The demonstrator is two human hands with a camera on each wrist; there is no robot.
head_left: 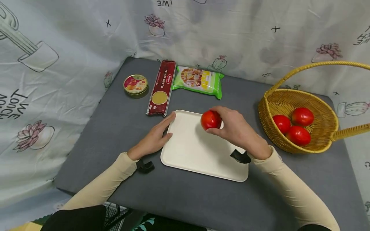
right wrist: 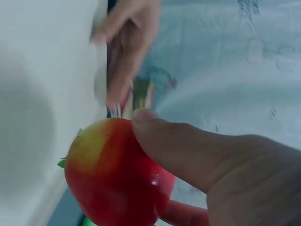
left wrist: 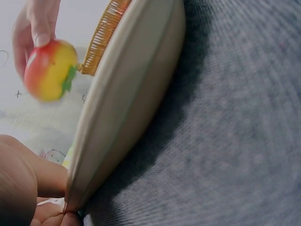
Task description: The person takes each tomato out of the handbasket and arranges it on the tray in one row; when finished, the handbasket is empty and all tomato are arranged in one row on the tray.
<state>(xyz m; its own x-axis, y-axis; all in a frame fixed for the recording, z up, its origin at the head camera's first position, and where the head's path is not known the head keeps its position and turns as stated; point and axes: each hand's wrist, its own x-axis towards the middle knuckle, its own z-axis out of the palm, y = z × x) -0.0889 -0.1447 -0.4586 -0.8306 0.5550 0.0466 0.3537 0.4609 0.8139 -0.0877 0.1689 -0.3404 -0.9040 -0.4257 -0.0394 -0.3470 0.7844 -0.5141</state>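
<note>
Grey counter (head_left: 124,125) carries a cream tray (head_left: 196,150); your right grip (head_left: 238,130) pinches a red fruit (head_left: 210,120) above it. Your left hand (head_left: 154,137), fingers extended, touches the tray: lower gently.

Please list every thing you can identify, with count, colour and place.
Table: 1, grey, centre
Printed curtain: 1, whitish, behind table
Tray: 1, cream, on table
Wicker basket: 1, golden, right of tray
Fruits: 4, mainly red, three in basket, one above tray
Round tin: 1, golden, table's far left
Packet: 1, green, behind tray
Spaghetti pack: 1, maroon, between these
Sleeves: 2, beige, behind hands
Straps: 2, black, near hands
Left hand: 1, bare, touching tray
Right hand: 1, bare, holding fruit
</note>
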